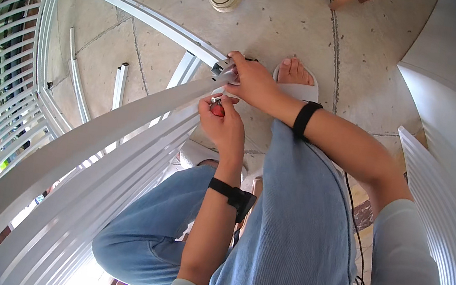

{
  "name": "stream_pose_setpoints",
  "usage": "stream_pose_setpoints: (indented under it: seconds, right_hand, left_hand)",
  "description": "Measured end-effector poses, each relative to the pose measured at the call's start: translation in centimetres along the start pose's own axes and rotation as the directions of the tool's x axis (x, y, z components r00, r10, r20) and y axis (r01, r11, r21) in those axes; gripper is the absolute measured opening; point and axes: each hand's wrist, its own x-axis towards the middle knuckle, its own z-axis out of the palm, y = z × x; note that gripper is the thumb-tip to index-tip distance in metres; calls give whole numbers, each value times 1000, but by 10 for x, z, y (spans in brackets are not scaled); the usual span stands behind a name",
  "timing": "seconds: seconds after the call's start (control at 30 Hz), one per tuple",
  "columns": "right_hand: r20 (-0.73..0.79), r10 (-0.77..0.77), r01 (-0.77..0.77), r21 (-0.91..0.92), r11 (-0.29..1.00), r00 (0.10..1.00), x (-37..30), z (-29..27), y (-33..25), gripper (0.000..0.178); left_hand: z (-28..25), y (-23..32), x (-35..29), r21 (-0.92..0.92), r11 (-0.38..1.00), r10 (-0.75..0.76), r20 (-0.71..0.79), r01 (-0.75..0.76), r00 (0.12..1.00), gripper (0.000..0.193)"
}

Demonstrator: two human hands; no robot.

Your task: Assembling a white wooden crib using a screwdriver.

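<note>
The step in hand seemed to be work at the white rail's (125,118) far end; the right hand (253,81) gripped the grey fitting (225,72) there; the left hand (222,123), just beside it, had fingers curled around a small red item (218,110); the next move probably called for steady alignment.
</note>
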Motion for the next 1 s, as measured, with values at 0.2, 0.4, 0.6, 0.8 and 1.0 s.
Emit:
stream_pose_setpoints:
  seconds: [0.2,0.4,0.6,0.8,1.0]
  right_hand:
    - [58,40,-40,0,999,998,-11,-9,-4,54]
    - [40,20,-3,-380,925,999,-8,-21,-29,48]
    - [-35,-320,271,-448,852,947,-5,-6,-36,58]
    - [-58,-208,156,-478,865,976,3,12,-55,59]
    - [-120,-243,132,-577,806,963,5,20,-55,41]
  left_hand:
    - [3,5,-19,-169,963,-202,53,208,978,14]
    - [-17,-18,-28,-86,987,-130,67,136,989,14]
    - [-46,-36,-52,-46,998,-35,-34,34,999,16]
    - [-97,-76,-84,7,989,-143,-169,146,975,17]
    - [-116,-86,-88,-115,973,-223,-261,199,939,17]
